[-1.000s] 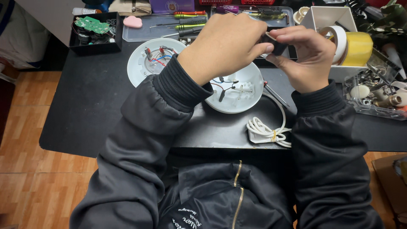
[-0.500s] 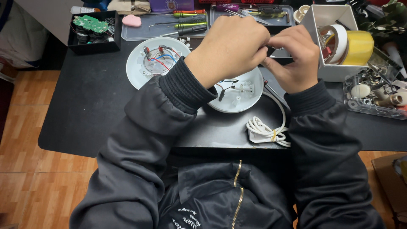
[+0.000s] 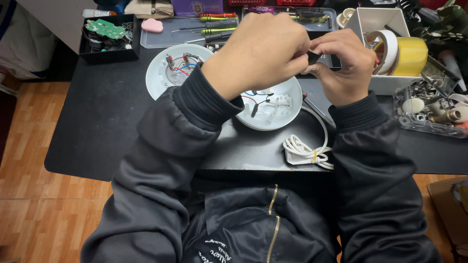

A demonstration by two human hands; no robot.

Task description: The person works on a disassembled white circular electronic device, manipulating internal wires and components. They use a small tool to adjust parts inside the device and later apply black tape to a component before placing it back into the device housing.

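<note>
Black small part (image 3: 313,57), pinched between the fingertips of both hands, is held above the desk (image 3: 97,126), just over the far edge of the white round housing (image 3: 273,109); what kind of part it is cannot be told, since most of it is hidden by the fingers; the left hand (image 3: 263,51) is curled over it from above, its grip closed on the near end, and the right hand (image 3: 343,65) meets it from the other side, thumb and forefinger closed on the same piece. Inside the housing red, blue and black leads are seen, with a dark stub lying loose among them; whether any lead runs up to the held part cannot be told. A second white disc (image 3: 168,70) with red and blue wires lies to the left on the desk, well apart from the hands; a coiled white cable (image 3: 307,151) lies at the near edge, its cord running up beside the housing. The step in hand is judged to be fine work on the small part with the fingertips, a fitting or a twisting at the point where the two grips meet; the next move is judged to call for a steady hold by one hand while the other turns or presses, with both wrists kept clear of the loose leads below. A clear tray of screwdrivers (image 3: 214,24), a black box with a green circuit board (image 3: 105,29), a white box with tape rolls (image 3: 395,48) and a clear box of small parts (image 3: 434,107) are ranged along the far and right sides.
</note>
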